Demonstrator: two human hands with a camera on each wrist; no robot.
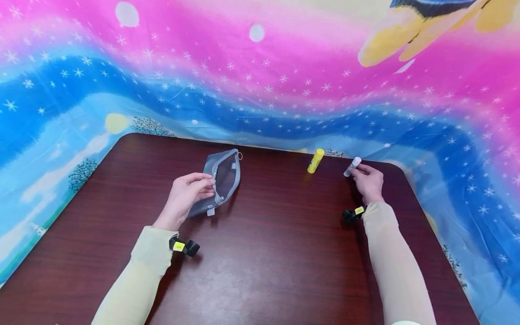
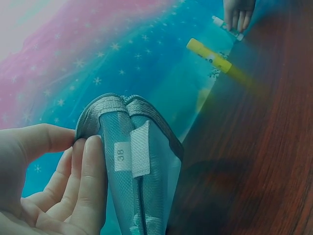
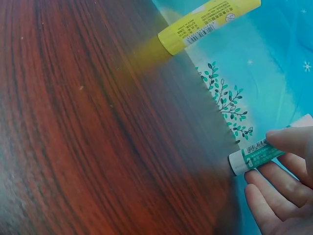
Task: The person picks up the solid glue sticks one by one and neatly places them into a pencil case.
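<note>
My left hand point(image 1: 188, 194) pinches the near side of the mouth of a grey mesh zipper pouch point(image 2: 156, 196), whose top gapes apart. Thumb and fingers press the pouch's rim between them in the left wrist view. At the far right, my right hand point(image 1: 369, 183) holds a white-and-green glue stick point(image 3: 259, 154) between thumb and fingers. It is roughly upright at the table's far edge; whether its base touches the table I cannot tell. A yellow glue stick point(image 1: 316, 161) stands on its end to the left of that hand, untouched.
The dark wood-grain table point(image 1: 260, 253) has rounded far corners. Behind it hangs a pink and blue patterned cloth point(image 1: 243, 85), close against the far edge. Black wrist cameras point(image 1: 190, 247) sit on both cuffs.
</note>
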